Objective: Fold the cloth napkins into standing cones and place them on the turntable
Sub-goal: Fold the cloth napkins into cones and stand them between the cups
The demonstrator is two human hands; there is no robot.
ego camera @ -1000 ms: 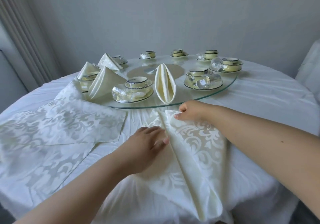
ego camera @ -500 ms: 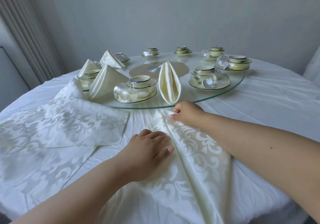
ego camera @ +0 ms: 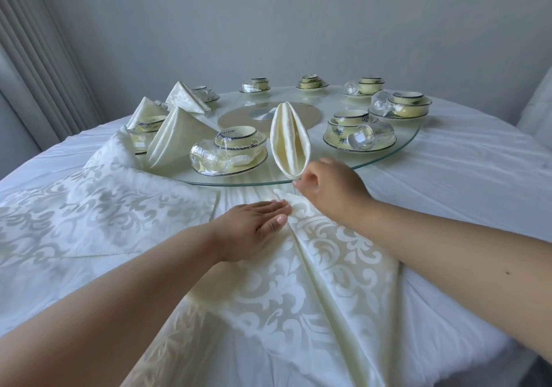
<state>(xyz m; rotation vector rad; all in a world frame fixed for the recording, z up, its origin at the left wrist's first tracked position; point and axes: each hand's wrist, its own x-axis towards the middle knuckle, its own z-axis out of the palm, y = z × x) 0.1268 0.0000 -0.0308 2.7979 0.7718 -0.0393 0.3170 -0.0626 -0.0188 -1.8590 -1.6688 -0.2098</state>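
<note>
Centrally, the left hand (ego camera: pixel 254 231) presses flat on the napkin (ego camera: pixel 313 267); the right hand (ego camera: pixel 325 189) pinches its far corner, nearer the turntable (ego camera: pixel 388 159)

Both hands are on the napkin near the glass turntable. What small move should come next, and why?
Probably draw the right hand, which pinches the napkin at its far corner, across the flat left hand to roll the cloth. The left hand pins a fold, and the napkin lies loose on the table, not yet a cone.
</note>
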